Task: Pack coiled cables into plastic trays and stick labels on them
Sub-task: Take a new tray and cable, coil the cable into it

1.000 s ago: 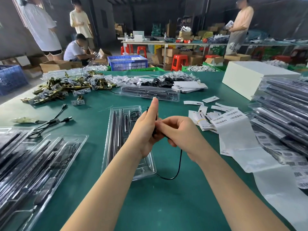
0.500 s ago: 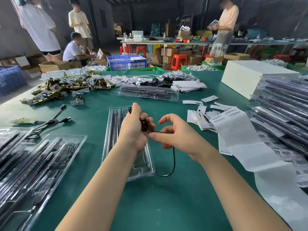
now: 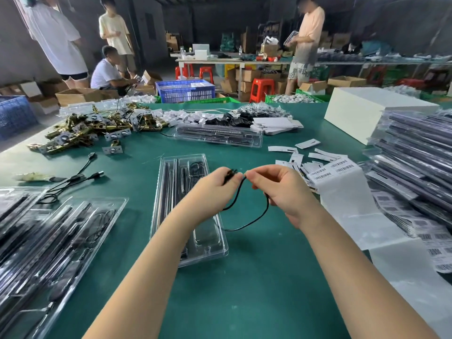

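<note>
A thin black cable [image 3: 254,220] hangs in a loop between both hands above the green table. My left hand [image 3: 212,192] grips its bundled end, with the plugs showing at my fingertips. My right hand [image 3: 281,189] pinches the cable close beside the left and holds another stretch in its curled fingers. Under my left forearm lies an open clear plastic tray [image 3: 168,216] with dark rods and a coiled cable inside. A strip of barcode labels [image 3: 335,168] on white backing paper lies to the right.
Filled trays are stacked at the left [image 3: 49,241] and right [image 3: 415,162]. Loose black cables [image 3: 73,179], brass hardware [image 3: 85,130], another tray [image 3: 217,135], paper slips and a white box [image 3: 367,111] crowd the far table. Several people stand or sit beyond it.
My hands have risen slightly and drawn the cable out between them. The right hand, which had its fingers spread half a second ago, now pinches the cable. The hanging loop is wider.
</note>
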Tool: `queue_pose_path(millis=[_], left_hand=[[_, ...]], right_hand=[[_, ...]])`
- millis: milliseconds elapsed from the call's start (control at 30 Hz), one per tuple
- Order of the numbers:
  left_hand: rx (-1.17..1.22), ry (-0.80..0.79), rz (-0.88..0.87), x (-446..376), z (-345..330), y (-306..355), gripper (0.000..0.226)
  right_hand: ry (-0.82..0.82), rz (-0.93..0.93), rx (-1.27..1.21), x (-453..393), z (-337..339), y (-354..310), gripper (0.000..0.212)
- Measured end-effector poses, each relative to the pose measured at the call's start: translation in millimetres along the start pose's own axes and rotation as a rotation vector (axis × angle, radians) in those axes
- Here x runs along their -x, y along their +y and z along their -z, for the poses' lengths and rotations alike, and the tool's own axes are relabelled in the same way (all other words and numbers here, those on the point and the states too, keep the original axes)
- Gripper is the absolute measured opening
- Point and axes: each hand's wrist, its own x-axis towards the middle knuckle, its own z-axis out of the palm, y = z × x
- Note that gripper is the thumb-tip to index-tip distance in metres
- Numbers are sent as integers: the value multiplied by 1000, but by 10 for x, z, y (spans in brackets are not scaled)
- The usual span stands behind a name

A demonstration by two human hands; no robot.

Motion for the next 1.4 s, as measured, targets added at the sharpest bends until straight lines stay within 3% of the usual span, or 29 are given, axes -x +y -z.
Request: queue_pose_path(millis=[100,200,300,433,533,700,800,900,1100,1167,1233,1300,1400], left_hand=[[277,-152,72,42,-22,29,38],[366,-214,-16,71,-31,38,34],[500,-53,32,49,-75,62,29],[816,135,179,20,-135,89,32],[955,137,196,24,-162,105,24],[1159,217,238,-29,-98,116,23],[1335,272,212,-73,2,77,27],[1386,291,174,-78,74,36,28],[1101,256,146,-72,108,-57,22],[790,239,116,-71,153,-109,25],[334,212,52,-65,221,-174,29],[-47,110,10,-48,253,-221,32],[-302,-135,74,-15,133,-224,32]], right_hand=[[46,13,-43,-15,-12,6,10],[27,-11,-128,-23,-9,19,5],[-29,-48,-238,-28,7,13,12],[-106,-72,-152,-8,-2,35,26],[-100,-40,-131,13,-73,66,32],[-37,42,-42,19,-174,98,21],[-228,-54,245,37,-149,143,29],[-431,-119,460,66,-141,206,14],[-495,-133,270,59,-196,268,19],[-463,-156,259,44,-171,295,17],[-387,-192,192,21,-133,327,15],[-316,-225,80,3,-117,367,15],[-215,-237,-32,-12,-149,448,16]])
